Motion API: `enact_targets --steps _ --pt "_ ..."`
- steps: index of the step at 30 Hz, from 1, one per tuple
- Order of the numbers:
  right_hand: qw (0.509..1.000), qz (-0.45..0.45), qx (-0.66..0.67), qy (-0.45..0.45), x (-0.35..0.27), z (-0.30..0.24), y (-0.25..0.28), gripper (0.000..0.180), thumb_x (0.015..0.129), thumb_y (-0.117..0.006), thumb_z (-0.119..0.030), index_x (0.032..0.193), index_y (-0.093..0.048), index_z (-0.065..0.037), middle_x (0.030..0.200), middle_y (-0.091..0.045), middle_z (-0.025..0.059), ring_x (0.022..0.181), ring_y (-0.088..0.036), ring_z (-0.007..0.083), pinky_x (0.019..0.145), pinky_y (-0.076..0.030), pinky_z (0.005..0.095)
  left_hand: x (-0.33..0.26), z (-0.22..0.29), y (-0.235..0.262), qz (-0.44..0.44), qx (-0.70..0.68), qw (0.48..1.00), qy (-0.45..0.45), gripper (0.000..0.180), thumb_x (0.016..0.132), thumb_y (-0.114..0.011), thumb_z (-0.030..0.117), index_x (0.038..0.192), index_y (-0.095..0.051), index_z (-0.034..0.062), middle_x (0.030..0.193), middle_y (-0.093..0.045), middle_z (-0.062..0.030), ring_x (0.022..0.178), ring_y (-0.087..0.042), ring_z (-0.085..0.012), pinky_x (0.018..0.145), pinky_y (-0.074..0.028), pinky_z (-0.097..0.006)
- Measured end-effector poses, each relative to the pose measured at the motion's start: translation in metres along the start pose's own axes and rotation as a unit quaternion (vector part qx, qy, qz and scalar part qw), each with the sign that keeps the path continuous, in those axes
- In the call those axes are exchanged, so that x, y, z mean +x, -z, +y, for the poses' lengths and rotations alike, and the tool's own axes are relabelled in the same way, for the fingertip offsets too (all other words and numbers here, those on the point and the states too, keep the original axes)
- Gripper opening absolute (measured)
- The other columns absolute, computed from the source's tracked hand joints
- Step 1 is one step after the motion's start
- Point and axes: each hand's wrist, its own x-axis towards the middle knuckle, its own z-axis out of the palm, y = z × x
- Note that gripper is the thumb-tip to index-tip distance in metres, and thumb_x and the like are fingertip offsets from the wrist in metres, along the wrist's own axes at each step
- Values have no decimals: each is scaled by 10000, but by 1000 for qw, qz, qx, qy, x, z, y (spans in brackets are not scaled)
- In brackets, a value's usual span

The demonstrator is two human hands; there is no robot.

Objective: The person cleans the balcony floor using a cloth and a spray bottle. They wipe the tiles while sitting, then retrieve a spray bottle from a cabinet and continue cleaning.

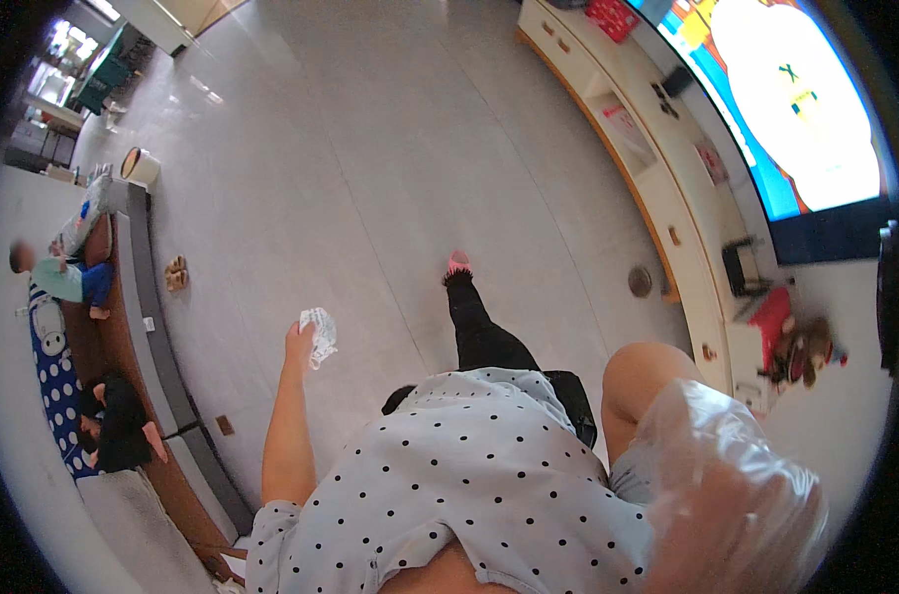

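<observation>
1 clear bag (712, 436); in left fingers (298, 339), 1 crumpled white wad (320, 338)

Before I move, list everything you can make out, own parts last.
crumpled sheet: one, white, patterned, in left hand
plastic film: one, clear, over right hand
television: one, brightly lit, upper right
cabinet: one, cream, wood trim, below television
plush toy: one, brown, right
round disc: one, dark, on floor near cabinet
sofa: one, grey and brown, left
people: two, green-and-blue and black clothes, on sofa
bin: one, whitish, past sofa's far end
shoes: two, tan, beside sofa
floor: one, grey, middle
shirt: one, white, black dots, lower middle
left hand: one, bare, left of centre
right hand: one, blurred, lower right
</observation>
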Motion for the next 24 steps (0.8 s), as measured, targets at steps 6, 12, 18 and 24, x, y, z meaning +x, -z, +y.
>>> enact_targets --steps 6,12,18,24 --pt "998 -31 42 17 101 142 104 237 855 -530 -84 1071 -623 -113 699 -512 14 569 -444 95 512 -318 214 97 -10 2 87 70 993 29 289 813 -589 169 1045 -569 -2 886 -621 -63 741 -577 -154 675 -484 -323" --pt "998 -34 62 -4 205 289 179 243 854 -532 -93 1072 -629 -136 666 -497 -4 534 -423 82 482 -297 205 92 31 -19 -18 188 950 249 291 815 -569 191 1029 -569 -6 873 -604 -78 740 -575 -182 657 -478 -333" --pt "998 -28 55 -7 290 444 231 250 852 -534 -102 1073 -634 -160 633 -481 -21 498 -402 69 451 -276 197 227 90 -23 -23 161 940 299 294 820 -556 205 1019 -567 -12 869 -595 -85 745 -574 -188 651 -475 -337" --pt "1000 1 24 -3 373 566 280 257 851 -536 -111 1074 -640 -184 600 -466 -39 463 -381 56 420 -255 189 445 230 5 9 109 958 266 300 826 -544 219 1009 -565 -17 865 -585 -92 749 -574 -194 644 -473 -342"
